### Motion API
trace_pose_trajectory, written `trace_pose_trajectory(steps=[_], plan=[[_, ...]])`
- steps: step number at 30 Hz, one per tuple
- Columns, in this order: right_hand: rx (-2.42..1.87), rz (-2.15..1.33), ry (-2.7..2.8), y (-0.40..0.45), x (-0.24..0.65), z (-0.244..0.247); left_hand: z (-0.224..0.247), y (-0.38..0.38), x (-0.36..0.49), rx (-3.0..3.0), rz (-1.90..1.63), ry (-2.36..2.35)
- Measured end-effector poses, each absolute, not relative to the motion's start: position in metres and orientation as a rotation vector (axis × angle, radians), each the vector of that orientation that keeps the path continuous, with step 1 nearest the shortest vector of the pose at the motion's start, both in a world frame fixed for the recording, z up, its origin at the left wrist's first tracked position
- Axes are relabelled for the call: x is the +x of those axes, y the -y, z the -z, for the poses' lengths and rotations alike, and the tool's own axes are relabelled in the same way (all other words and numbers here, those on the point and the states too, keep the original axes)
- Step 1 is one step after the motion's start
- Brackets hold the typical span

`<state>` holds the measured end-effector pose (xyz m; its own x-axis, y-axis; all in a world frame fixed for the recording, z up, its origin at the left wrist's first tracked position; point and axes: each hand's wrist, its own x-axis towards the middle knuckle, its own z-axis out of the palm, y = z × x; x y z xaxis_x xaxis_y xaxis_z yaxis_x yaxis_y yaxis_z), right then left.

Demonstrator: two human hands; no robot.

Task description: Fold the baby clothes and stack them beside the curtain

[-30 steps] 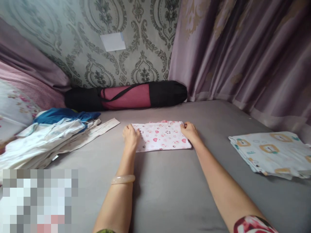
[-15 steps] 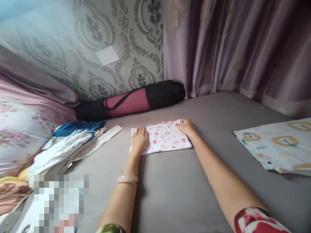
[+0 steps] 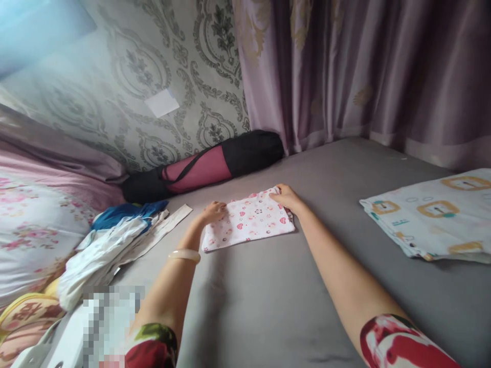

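A white cloth [image 3: 249, 220] printed with pink hearts and flowers lies folded into a flat rectangle on the grey bed sheet [image 3: 268, 296]. At its far left corner is my left hand [image 3: 214, 212], fingers curled over the edge and a pale bangle [image 3: 184, 255] on the wrist. My right hand [image 3: 286, 198] pinches the far right corner, thumb on top and the other fingers behind the fabric. The undersides of the held corners are hidden.
Another folded cloth [image 3: 433, 214] with orange animal prints lies at the right. On the left are rumpled clothes [image 3: 103, 250] beside a floral pillow [image 3: 42, 225]. A black and pink carry bag [image 3: 203, 166] rests along the wall, near purple curtains [image 3: 326, 71].
My left hand has gone from lying flat on the cloth's left part to gripping its far left corner. My right hand keeps its hold. The view has shifted slightly.
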<state>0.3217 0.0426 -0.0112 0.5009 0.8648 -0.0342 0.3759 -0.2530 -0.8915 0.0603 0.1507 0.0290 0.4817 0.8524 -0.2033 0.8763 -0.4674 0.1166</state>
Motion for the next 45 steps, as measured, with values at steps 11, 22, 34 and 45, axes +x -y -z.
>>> trace_pose_trajectory(steps=[11, 22, 34, 45], plan=[[-1.349, -1.138, 0.941, -0.032, 0.335, 0.001, -0.055, -0.203, 0.072, 2.238, 0.609, -1.297], [-1.195, -1.217, 1.084, -0.028, 0.341, -0.017, -0.051, -0.202, 0.078, 2.395, 0.613, -1.318], [-1.274, -1.041, 1.101, 0.001, 0.324, -0.047, -0.090, -0.127, 0.026, 2.547, 0.077, -1.377], [-1.257, -0.585, 1.381, 0.034, 0.326, -0.083, -0.134, -0.080, -0.008, 2.947, -0.571, -1.246]])
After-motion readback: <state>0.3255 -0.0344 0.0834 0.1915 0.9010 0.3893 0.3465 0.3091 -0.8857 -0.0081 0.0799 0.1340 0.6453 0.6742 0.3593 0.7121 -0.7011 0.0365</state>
